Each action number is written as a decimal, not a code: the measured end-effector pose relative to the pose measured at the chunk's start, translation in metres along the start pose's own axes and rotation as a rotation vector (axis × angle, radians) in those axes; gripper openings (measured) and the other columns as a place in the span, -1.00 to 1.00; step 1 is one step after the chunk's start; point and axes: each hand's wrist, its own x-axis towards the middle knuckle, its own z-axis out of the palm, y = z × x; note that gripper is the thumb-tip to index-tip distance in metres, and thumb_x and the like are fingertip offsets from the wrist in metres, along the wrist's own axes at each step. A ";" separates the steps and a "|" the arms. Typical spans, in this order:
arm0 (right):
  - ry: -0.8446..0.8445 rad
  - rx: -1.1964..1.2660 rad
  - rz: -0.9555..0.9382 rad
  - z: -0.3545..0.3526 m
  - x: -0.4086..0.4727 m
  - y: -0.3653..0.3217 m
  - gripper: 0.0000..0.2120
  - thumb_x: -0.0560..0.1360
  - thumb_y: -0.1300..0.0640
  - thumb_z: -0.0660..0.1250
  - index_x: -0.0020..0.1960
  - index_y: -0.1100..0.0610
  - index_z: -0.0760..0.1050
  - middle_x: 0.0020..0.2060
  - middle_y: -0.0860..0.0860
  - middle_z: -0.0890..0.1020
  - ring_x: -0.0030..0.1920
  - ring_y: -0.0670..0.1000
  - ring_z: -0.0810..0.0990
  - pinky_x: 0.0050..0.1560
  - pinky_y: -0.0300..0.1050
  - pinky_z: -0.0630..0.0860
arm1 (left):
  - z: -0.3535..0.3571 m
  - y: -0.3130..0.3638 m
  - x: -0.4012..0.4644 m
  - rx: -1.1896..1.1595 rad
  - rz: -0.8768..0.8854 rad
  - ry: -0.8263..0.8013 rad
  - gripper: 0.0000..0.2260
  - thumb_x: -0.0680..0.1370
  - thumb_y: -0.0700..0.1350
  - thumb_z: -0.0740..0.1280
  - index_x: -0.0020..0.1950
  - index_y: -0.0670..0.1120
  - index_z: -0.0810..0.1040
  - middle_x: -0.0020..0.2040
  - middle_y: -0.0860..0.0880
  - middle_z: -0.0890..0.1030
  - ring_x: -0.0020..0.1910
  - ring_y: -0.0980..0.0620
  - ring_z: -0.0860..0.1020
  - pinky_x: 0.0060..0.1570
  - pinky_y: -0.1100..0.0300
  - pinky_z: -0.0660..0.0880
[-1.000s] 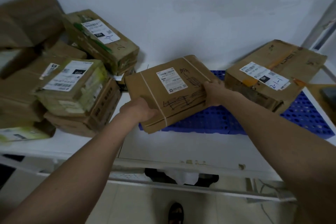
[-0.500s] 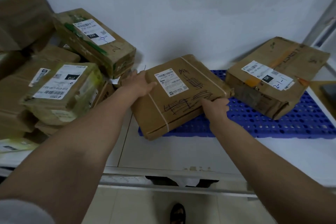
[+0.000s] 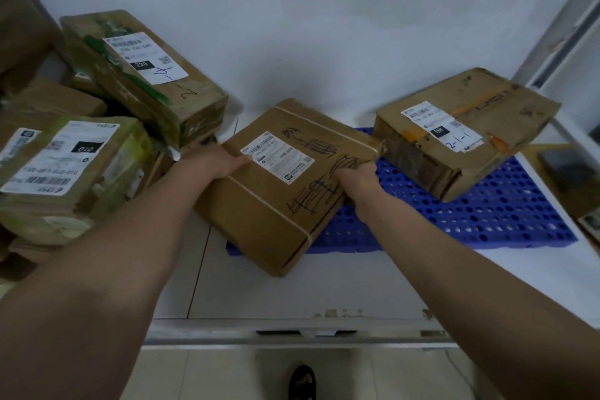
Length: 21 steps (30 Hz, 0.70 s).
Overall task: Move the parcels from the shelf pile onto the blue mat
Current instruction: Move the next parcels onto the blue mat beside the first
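A flat brown cardboard parcel [image 3: 285, 185], bound with a pale strap and marked with a white shipping label and dark scribbles, is held between both hands above the white shelf [image 3: 292, 289]. Its far right part lies over the left end of the blue perforated mat [image 3: 500, 214], while its near corner juts out past the mat's front edge over the shelf; whether it already rests on the mat cannot be told. The left hand [image 3: 216, 162] is laid on the parcel's far left edge, fingers closed over the corner beside the label. The right hand [image 3: 357, 177] is closed on the parcel's right edge, thumb on top over the scribbles, the other fingers hidden beneath. Both grips are thus closed on this one parcel.

On the far right part of the mat a larger worn carton [image 3: 464, 130] is seen, tilted, with a label hand-marked "2-1-1"; its near left corner is just beside the held parcel's far right corner. At the left of the shelf the pile of parcels [image 3: 81, 146] remains: a long box with green tape and a "220" label [image 3: 146, 75] is leaned on top at the back, and a box wrapped in yellowish tape with a "010" label [image 3: 68, 169] sits in front of it. A dark sandal [image 3: 302, 381] is visible on the floor below the shelf edge
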 end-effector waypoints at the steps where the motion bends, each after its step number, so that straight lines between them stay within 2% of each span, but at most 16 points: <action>1: -0.026 -0.025 -0.004 -0.002 0.006 -0.001 0.00 0.12 0.07 0.43 0.49 0.14 0.10 0.34 0.19 0.38 0.25 0.20 0.46 0.20 0.17 0.51 | 0.000 -0.001 -0.003 -0.009 -0.010 -0.021 -0.14 0.46 0.45 0.08 0.52 -0.16 0.20 0.49 -0.22 0.26 0.44 -0.23 0.27 0.39 -0.05 0.26; 2: -0.048 -0.040 -0.015 -0.004 0.009 -0.003 -0.07 0.12 0.08 0.44 0.44 0.18 0.21 0.29 0.19 0.45 0.18 0.18 0.52 0.12 0.14 0.56 | 0.000 -0.003 -0.006 -0.034 -0.014 -0.046 -0.16 0.47 0.44 0.10 0.51 -0.15 0.23 0.47 -0.21 0.30 0.41 -0.22 0.31 0.37 -0.04 0.29; 4: -0.060 -0.037 -0.063 -0.009 -0.005 -0.019 -0.50 0.32 0.24 0.44 0.23 0.23 0.42 0.09 0.18 0.59 -0.01 0.11 0.60 -0.08 0.01 0.62 | 0.001 -0.004 -0.014 -0.120 -0.012 -0.110 -0.22 0.49 0.38 0.15 0.49 -0.15 0.26 0.44 -0.19 0.36 0.36 -0.19 0.39 0.32 0.01 0.36; 5: -0.074 -0.027 -0.080 -0.012 -0.014 -0.027 -0.65 0.42 0.31 0.38 0.19 0.23 0.44 0.02 0.17 0.61 -0.07 0.09 0.62 -0.11 0.01 0.62 | 0.001 -0.004 -0.018 -0.174 -0.008 -0.135 -0.27 0.51 0.35 0.18 0.47 -0.16 0.29 0.40 -0.19 0.40 0.31 -0.18 0.43 0.25 0.03 0.41; 6: -0.066 -0.012 -0.088 -0.015 -0.018 -0.033 -0.67 0.48 0.33 0.33 0.22 0.24 0.41 0.00 0.16 0.61 -0.08 0.09 0.62 -0.06 0.05 0.61 | 0.004 -0.005 -0.019 -0.245 -0.009 -0.159 -0.32 0.52 0.31 0.21 0.43 -0.17 0.35 0.32 -0.18 0.47 0.22 -0.15 0.51 0.14 0.05 0.48; 8: -0.038 -0.008 -0.113 -0.024 -0.016 -0.038 -0.54 0.52 0.29 0.31 0.39 0.22 0.29 -0.09 0.09 0.57 -0.04 0.10 0.58 0.04 0.08 0.56 | 0.011 -0.006 -0.022 -0.505 -0.038 -0.193 -0.46 0.53 0.23 0.27 0.28 -0.20 0.46 0.08 -0.15 0.59 -0.06 -0.06 0.59 -0.17 0.13 0.55; 9: -0.023 -0.040 -0.123 -0.029 -0.014 -0.039 -0.51 0.54 0.24 0.31 0.42 0.22 0.25 -0.11 0.06 0.54 -0.04 0.09 0.56 0.03 0.05 0.54 | 0.015 -0.006 -0.026 -0.637 -0.053 -0.194 -0.50 0.55 0.20 0.27 0.22 -0.21 0.49 0.01 -0.14 0.60 -0.12 -0.03 0.58 -0.21 0.15 0.54; 11: 0.005 -0.192 -0.081 -0.036 -0.011 -0.035 -0.48 0.53 0.15 0.34 0.42 0.23 0.26 0.03 0.09 0.55 0.01 0.09 0.55 0.02 0.04 0.53 | 0.025 -0.010 -0.028 -0.776 -0.063 -0.185 -0.54 0.58 0.20 0.21 0.22 -0.16 0.51 0.03 -0.12 0.59 -0.06 -0.03 0.55 -0.05 0.12 0.52; 13: -0.011 -0.314 -0.041 -0.041 -0.009 -0.029 -0.54 0.50 0.10 0.36 0.33 0.23 0.37 0.13 0.17 0.56 0.05 0.16 0.57 0.10 0.11 0.55 | 0.037 -0.011 -0.033 -0.968 -0.048 -0.246 -0.59 0.60 0.17 0.18 0.30 -0.08 0.47 0.11 -0.05 0.56 0.05 0.00 0.52 0.11 0.11 0.47; 15: -0.028 -0.379 -0.033 -0.041 -0.010 -0.024 -0.61 0.50 0.10 0.35 0.26 0.24 0.43 0.11 0.20 0.58 0.06 0.20 0.58 0.15 0.14 0.53 | 0.046 -0.008 -0.045 -1.116 0.011 -0.341 -0.60 0.63 0.09 0.18 0.42 -0.05 0.37 0.24 0.00 0.53 0.18 0.01 0.50 0.24 0.14 0.40; 17: -0.020 -0.419 -0.027 -0.041 -0.013 -0.021 -0.62 0.51 0.10 0.36 0.25 0.26 0.44 0.10 0.21 0.57 0.08 0.20 0.57 0.16 0.12 0.52 | 0.052 -0.007 -0.048 -1.128 0.049 -0.349 -0.52 0.62 0.09 0.19 0.51 -0.03 0.24 0.38 -0.03 0.45 0.32 -0.03 0.44 0.39 0.06 0.32; 21: -0.030 -0.449 0.003 -0.047 -0.016 -0.014 -0.65 0.51 0.08 0.37 0.19 0.25 0.43 0.01 0.17 0.55 -0.04 0.14 0.54 -0.01 0.05 0.49 | 0.053 -0.009 -0.051 -1.120 0.070 -0.346 -0.43 0.59 0.13 0.23 0.54 -0.05 0.19 0.42 -0.07 0.41 0.34 -0.05 0.43 0.40 0.01 0.32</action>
